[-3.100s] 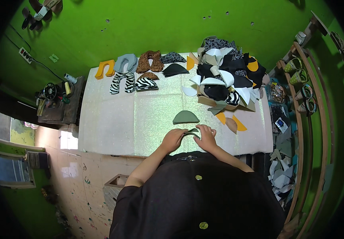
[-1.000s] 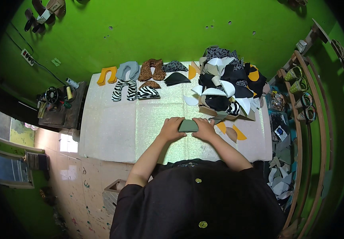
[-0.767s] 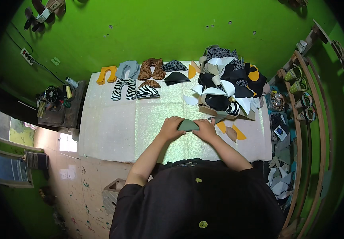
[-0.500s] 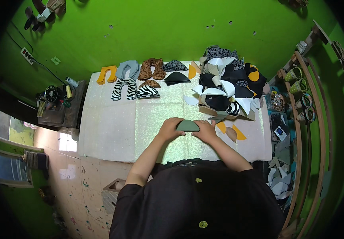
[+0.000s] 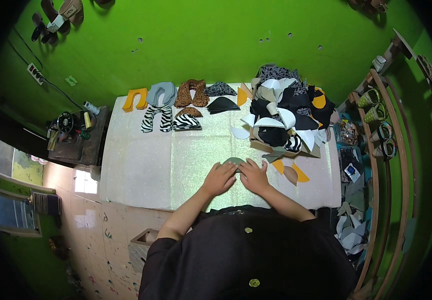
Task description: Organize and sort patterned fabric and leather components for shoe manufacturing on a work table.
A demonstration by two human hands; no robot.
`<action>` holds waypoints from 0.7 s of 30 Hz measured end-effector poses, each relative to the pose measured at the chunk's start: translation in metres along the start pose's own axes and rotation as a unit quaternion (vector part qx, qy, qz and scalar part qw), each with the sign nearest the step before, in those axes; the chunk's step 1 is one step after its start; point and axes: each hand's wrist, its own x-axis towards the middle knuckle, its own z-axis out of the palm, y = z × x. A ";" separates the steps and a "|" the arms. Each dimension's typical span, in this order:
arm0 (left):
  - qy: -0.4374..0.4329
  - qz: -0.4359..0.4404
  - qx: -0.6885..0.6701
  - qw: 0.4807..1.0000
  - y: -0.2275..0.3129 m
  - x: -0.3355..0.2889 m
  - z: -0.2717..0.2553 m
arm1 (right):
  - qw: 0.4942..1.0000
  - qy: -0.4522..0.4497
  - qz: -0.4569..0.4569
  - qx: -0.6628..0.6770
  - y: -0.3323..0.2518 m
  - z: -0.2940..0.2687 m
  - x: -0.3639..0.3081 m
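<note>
A small stack of dark green half-round pieces (image 5: 234, 160) is at the near middle of the table, partly covered by my fingers. My left hand (image 5: 220, 178) grips its left side, palm down, fingers over the material. From the right, my right hand (image 5: 254, 176) holds the other side, its little finger sticking out. Both hands nearly meet in front of the stack, hiding its near edge. Just right of my right hand lie yellow cut pieces (image 5: 300, 173) and a tan half-round piece (image 5: 290, 175).
A heaped box (image 5: 262, 146) of black, white and yellow offcuts stands at the right. Along the back lie yellow arched pieces (image 5: 136, 99), grey arched pieces (image 5: 162, 94), leopard-print pieces (image 5: 191, 93), zebra-print pieces (image 5: 156, 119) and black pieces (image 5: 223, 104). A sewing machine (image 5: 66, 122) stands left; a wooden rack (image 5: 395, 185) right.
My hands have moved closer together and now cover more of the green stack, fingers over it. Before, they held it by its two ends.
</note>
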 end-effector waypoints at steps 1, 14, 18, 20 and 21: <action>-0.014 -0.010 -0.003 1.000 -0.003 -0.003 0.006 | 1.000 0.002 -0.001 -0.001 0.002 0.004 -0.002; 0.009 -0.032 -0.003 0.999 -0.008 -0.012 0.017 | 0.998 -0.001 -0.063 0.024 -0.004 -0.031 0.014; 0.054 -0.048 -0.001 0.997 0.001 -0.008 0.002 | 0.986 0.130 -0.102 -0.032 -0.001 -0.085 0.063; 0.095 -0.071 -0.008 0.993 0.001 -0.008 0.002 | 0.980 0.172 -0.057 -0.085 0.018 -0.106 0.103; 0.129 -0.092 -0.018 0.987 0.002 -0.007 0.001 | 0.976 0.195 -0.029 -0.097 0.033 -0.113 0.124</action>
